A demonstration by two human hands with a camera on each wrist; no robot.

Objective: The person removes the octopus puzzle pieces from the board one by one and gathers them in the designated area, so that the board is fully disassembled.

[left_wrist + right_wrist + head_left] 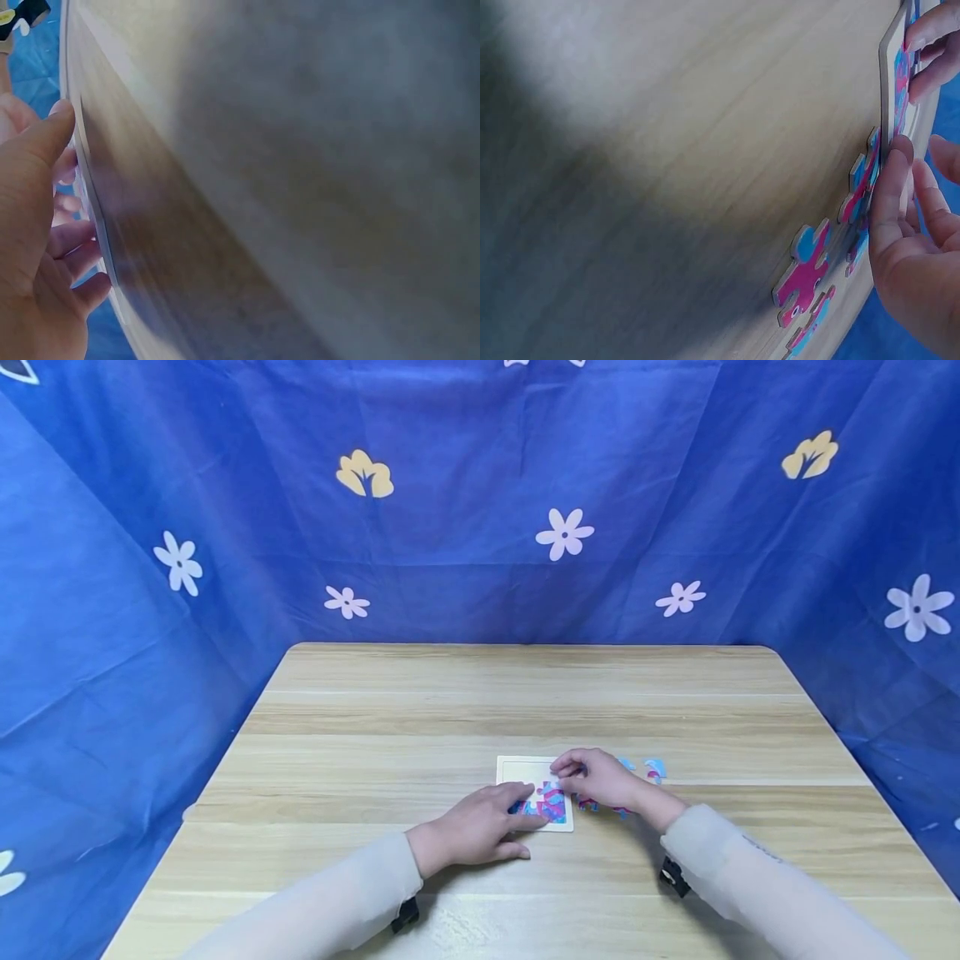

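Note:
A square puzzle tray (527, 761) with a pale rim lies on the table, blue and pink jigsaw pieces (553, 810) fitted in its lower part. From the left, my left hand (483, 822) rests over the tray with spread fingers, covering some pieces. My right hand (600, 779) is at the tray's right side, its fingers loosely bent over the upper right. In the right wrist view, the thumb (897, 161) is at the tray's near edge (885, 90), apart from the other fingertips, and no piece shows between them.
Loose jigsaw pieces (656, 768) lie right of the tray, some partly under the right hand and forearm. One pink and blue piece (804, 274) shows close in the right wrist view. The wooden table (360, 718) meets a blue flowered cloth (465, 527) behind and at the sides.

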